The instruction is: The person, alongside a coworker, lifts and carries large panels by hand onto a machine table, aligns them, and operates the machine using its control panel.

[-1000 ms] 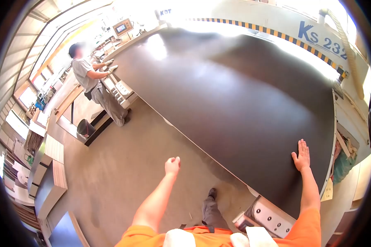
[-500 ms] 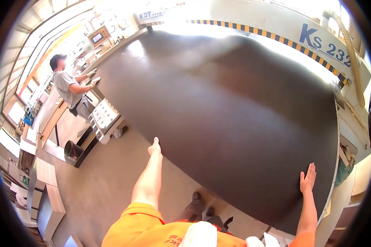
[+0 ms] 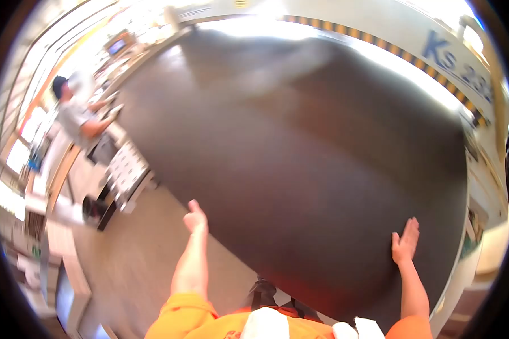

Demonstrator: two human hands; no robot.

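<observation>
A large dark brown-black panel (image 3: 300, 169) lies flat on the saw's table and fills the middle of the view. At its near left edge, my left hand (image 3: 196, 220) is closed on the panel, thumb up by the rim and fingers partly hidden. My right hand (image 3: 406, 243) rests flat on the panel's top near the right end, fingers stretched and holding nothing. Both arms reach forward from orange sleeves.
A co-worker (image 3: 82, 118) in a grey shirt and gloves stands at the panel's far left edge. Beside them is a white perforated support table (image 3: 129, 168). The machine beam (image 3: 373, 25) with a striped strip spans the back. A dark bucket (image 3: 90, 209) stands left.
The view has shifted and blurred slightly. The panel's near edge now covers more of my legs. My right hand appears farther left of the right edge; my left hand stays at the rim.
</observation>
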